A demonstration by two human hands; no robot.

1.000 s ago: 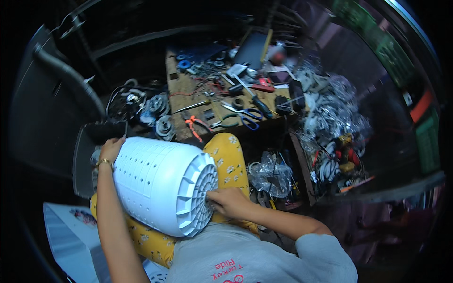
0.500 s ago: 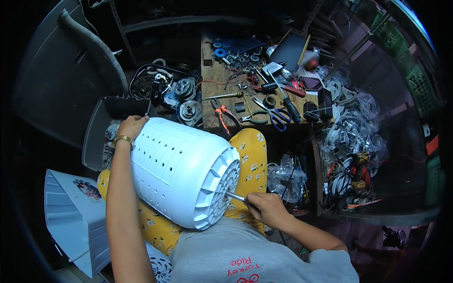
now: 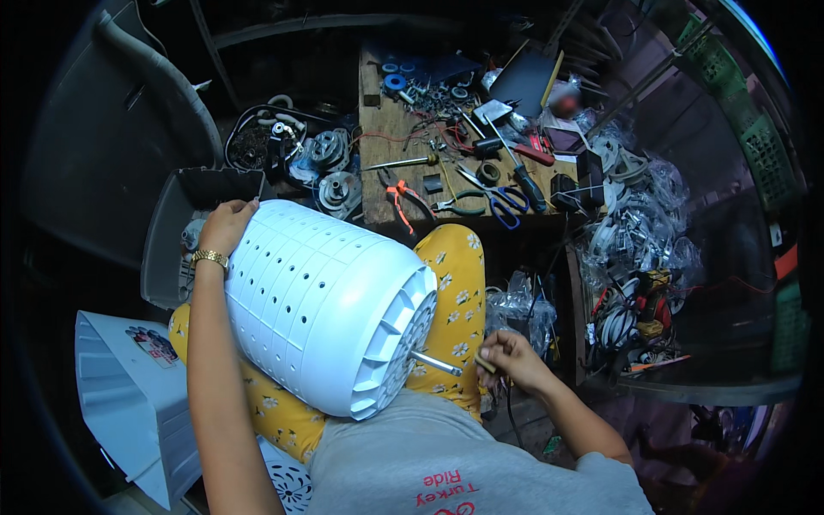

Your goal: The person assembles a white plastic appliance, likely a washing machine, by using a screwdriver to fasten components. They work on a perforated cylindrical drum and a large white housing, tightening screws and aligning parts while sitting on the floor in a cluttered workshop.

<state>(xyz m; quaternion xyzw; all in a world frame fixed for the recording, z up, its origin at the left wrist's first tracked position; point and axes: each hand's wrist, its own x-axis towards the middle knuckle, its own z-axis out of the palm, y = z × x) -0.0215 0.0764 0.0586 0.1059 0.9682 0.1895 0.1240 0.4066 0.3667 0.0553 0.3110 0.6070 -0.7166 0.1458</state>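
**A:** What is the right hand (image 3: pixel 508 359) doing?

**B:** Its grip is closed on a small thin yellowish stick-like thing (image 3: pixel 486 364), too small to tell what it is. It sits just off the tip of the thin shiny metal shaft (image 3: pixel 436 363) that pokes out of the drum's end toward 3 o'clock.

**A:** And the left hand (image 3: pixel 225 227)?

**B:** It lies on the far rim of the big white plastic washing-machine drum with rows of small holes (image 3: pixel 326 300), at about 10 o'clock. The fingers curl over the edge, so that grip is closed on the drum. A gold wrist watch (image 3: pixel 209 257) is on that arm.

**A:** Where is the drum?

**B:** On its side across the person's lap, on yellow trousers with white flowers (image 3: pixel 455 283). Its ribbed end faces 4 o'clock.

**A:** What is around it?

**B:** At 12 o'clock is a wooden bench (image 3: pixel 386 172) with orange-handled pliers (image 3: pixel 402 199) and blue-handled scissors (image 3: pixel 506 199). At 9 o'clock is a grey plastic bin (image 3: pixel 172 240). At 7 o'clock is a pale blue plastic tub part (image 3: pixel 129 395).

**A:** What could go wrong?

**B:** I think the round drum could roll off the lap, as only one hand holds it. The little stick could also slip and drop into the mess on the floor.
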